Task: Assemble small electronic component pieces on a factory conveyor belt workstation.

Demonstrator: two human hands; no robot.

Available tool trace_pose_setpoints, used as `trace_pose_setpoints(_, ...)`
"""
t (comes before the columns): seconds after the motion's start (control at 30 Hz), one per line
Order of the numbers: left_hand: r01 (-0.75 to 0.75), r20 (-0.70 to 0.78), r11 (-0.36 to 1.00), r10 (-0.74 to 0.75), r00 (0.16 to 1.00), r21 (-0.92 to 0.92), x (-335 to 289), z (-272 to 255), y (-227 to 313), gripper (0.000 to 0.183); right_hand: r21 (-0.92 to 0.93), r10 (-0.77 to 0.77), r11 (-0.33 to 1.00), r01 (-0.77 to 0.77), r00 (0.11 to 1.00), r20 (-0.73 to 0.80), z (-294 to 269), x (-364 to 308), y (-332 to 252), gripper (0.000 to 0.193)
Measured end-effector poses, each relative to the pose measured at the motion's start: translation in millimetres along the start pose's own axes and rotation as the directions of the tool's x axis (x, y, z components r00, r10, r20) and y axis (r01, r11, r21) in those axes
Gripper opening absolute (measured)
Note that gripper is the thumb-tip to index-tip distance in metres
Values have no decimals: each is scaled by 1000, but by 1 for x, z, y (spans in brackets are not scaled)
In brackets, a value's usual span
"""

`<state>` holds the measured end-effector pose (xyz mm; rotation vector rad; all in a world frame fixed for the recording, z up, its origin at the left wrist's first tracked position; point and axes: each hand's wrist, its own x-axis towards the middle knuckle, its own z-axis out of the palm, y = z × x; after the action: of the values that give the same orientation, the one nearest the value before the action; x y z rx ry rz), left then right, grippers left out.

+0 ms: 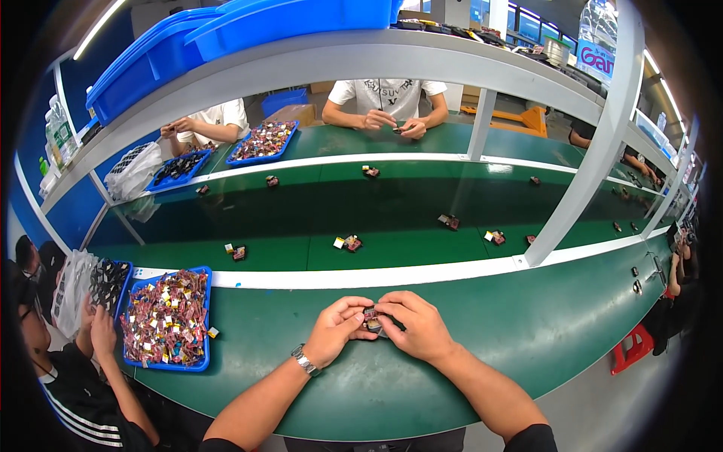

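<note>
Near the middle of the green bench, my left hand (337, 329) and my right hand (416, 327) meet over a small dark housing with a reddish circuit board (372, 321) in it. The left fingers and thumb grip its left side. My right thumb and fingers press on its right side and top, hiding part of it. A watch with a metal band (304, 360) is on my left wrist. To the left stands a blue tray (208, 301) heaped with small reddish circuit boards carrying white and yellow parts. One loose piece (213, 332) lies beside its right edge.
Beyond a white rail (339, 278), a green conveyor belt (294, 252) carries several small board assemblies (352, 242). A metal post (580, 177) rises at right, under a shelf (361, 56) with blue bins (294, 26). Co-workers (384, 105) sit opposite and at both sides.
</note>
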<state>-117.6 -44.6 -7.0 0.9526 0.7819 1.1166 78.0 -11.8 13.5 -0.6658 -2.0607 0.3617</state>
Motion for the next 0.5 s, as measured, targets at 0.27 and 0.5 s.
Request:
trace_pose_setpoints(0.27,2,-47,996,2,999,90,-1,5,-1,28,3,27,1000,-27,1000,-3,1,-2,-3,22)
trace_pose_setpoints(0.5,-9,-97,988,24,995,154,-1,9,0,21,-3,37,999,-37,999,-15,2,-4,-7,18)
